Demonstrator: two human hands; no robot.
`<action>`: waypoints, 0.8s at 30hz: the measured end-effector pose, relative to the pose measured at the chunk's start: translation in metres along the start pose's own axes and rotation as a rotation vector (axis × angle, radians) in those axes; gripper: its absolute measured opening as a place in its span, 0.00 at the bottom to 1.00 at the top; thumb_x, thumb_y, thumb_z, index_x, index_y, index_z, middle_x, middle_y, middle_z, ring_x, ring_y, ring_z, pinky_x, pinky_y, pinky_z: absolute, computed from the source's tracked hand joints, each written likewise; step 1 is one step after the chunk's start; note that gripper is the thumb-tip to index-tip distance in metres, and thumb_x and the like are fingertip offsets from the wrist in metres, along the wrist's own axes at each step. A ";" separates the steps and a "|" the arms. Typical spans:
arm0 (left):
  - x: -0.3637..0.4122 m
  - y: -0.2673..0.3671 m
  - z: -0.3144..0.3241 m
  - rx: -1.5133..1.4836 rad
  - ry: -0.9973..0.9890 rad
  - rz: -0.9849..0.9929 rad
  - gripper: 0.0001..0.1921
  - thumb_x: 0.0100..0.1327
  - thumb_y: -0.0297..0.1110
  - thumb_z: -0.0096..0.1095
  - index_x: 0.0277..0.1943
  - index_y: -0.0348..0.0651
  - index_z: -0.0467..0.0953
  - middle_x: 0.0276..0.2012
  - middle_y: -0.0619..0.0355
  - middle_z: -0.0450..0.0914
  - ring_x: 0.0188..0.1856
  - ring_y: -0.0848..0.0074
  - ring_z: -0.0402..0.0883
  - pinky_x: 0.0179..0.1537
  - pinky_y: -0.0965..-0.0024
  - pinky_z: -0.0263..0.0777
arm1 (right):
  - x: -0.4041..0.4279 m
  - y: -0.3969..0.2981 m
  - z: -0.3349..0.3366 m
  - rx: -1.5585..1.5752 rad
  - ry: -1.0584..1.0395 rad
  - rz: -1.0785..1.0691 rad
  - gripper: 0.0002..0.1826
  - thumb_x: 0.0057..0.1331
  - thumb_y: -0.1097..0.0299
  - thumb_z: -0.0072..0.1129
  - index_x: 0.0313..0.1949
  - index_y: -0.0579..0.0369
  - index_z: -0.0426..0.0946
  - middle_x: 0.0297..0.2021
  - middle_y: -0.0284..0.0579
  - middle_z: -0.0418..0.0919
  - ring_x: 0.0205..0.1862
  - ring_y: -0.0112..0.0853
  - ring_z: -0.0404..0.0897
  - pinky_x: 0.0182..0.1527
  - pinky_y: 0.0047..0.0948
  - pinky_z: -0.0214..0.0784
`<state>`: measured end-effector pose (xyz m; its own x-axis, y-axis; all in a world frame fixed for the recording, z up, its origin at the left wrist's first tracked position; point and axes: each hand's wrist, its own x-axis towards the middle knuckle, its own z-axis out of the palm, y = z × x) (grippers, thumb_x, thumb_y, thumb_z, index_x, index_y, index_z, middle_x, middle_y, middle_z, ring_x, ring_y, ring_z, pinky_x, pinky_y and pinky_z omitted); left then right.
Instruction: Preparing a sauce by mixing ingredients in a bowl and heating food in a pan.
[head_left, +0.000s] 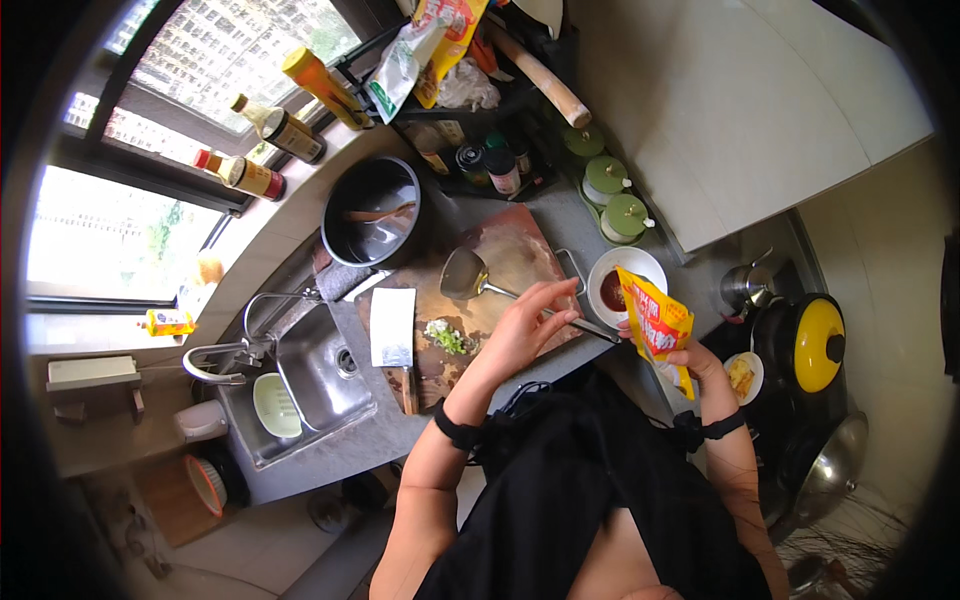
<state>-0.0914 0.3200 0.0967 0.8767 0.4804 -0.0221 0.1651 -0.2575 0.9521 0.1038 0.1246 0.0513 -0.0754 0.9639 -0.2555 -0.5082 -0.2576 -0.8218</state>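
Observation:
My right hand (697, 360) grips a yellow and red foil seasoning packet (660, 322) that bears writing. The packet's upper corner overlaps the rim of a white bowl (647, 262) with dark red sauce or paste (613, 291) inside. Over the wooden chopping board (510, 232), my left hand (536, 322) has its fingers extended and apart. A wok spatula (463, 274) has its metal head over the board, and its handle passes beneath that hand. Whether the hand touches the handle is hidden. Chopped green onion (445, 336) lies near a cleaver (393, 330) on the board.
To the left is a steel sink (322, 375) with a faucet (217, 364). A black pot (371, 211) stands behind the board. Green-lidded jars (626, 216) line the wall. At right are a yellow-lidded pan (817, 341) and a small bowl of food (742, 377).

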 end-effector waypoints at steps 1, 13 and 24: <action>0.004 -0.001 0.001 -0.113 0.009 -0.005 0.21 0.59 0.30 0.57 0.56 0.42 0.67 0.42 0.58 0.75 0.39 0.77 0.73 0.37 0.76 0.69 | 0.006 0.000 0.005 -0.003 -0.052 -0.025 0.46 0.44 0.53 0.62 0.60 0.61 0.55 0.57 0.48 0.62 0.61 0.36 0.60 0.64 0.33 0.44; 0.013 0.000 -0.018 -0.431 0.020 -0.009 0.16 0.64 0.32 0.50 0.54 0.39 0.71 0.46 0.58 0.77 0.48 0.79 0.72 0.48 0.76 0.64 | 0.069 -0.025 0.045 -0.327 -0.303 -0.181 0.59 0.38 0.78 0.67 0.66 0.51 0.38 0.64 0.40 0.46 0.64 0.25 0.48 0.63 0.24 0.39; -0.001 -0.020 -0.034 -0.445 0.404 0.073 0.05 0.60 0.24 0.54 0.38 0.32 0.76 0.32 0.58 0.77 0.32 0.78 0.74 0.33 0.78 0.67 | 0.095 -0.006 0.046 -0.326 -0.255 -0.147 0.55 0.43 0.76 0.68 0.66 0.46 0.41 0.66 0.40 0.44 0.66 0.32 0.46 0.64 0.29 0.41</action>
<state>-0.1105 0.3533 0.0875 0.6231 0.7777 0.0829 -0.1709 0.0319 0.9848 0.0604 0.2208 0.0554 -0.2526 0.9673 -0.0240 -0.2352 -0.0854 -0.9682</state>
